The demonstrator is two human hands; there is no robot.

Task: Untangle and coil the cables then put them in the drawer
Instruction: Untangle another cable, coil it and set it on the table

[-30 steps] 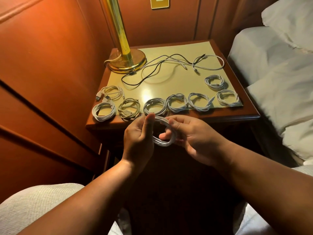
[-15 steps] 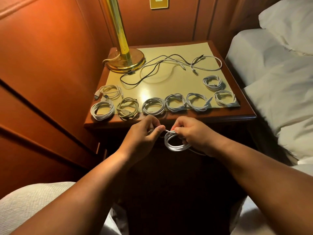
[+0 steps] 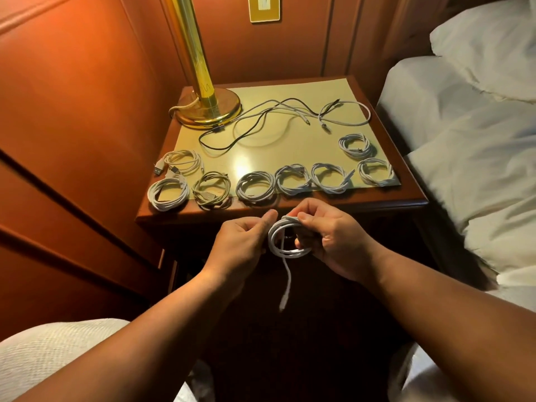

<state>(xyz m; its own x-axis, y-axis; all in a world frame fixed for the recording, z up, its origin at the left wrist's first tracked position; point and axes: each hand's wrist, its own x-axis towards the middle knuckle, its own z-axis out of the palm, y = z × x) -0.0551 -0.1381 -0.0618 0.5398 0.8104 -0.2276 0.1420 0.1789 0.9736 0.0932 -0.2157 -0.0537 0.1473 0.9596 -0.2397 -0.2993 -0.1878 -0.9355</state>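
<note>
Between the two hands, in front of the nightstand's near edge: one white cable coil (image 3: pixel 285 237), several loops, with its loose end (image 3: pixel 285 288) hanging straight down below it. Right hand (image 3: pixel 327 236): fingers curled around the coil's right side, thumb on top. Left hand (image 3: pixel 242 242): fingers curled, thumb tip against the coil's left side, apparently pinching a strand.

Beyond the hands, on the nightstand (image 3: pixel 319 203): a row of coiled cables (image 3: pixel 255 187) along the near edge, two more coils set behind at either end. Farther back: loose cables (image 3: pixel 290 111), white and black, still tangled, lying beside the brass lamp base (image 3: pixel 207 111). Right of the right hand: bed with white linen (image 3: pixel 470 158).
</note>
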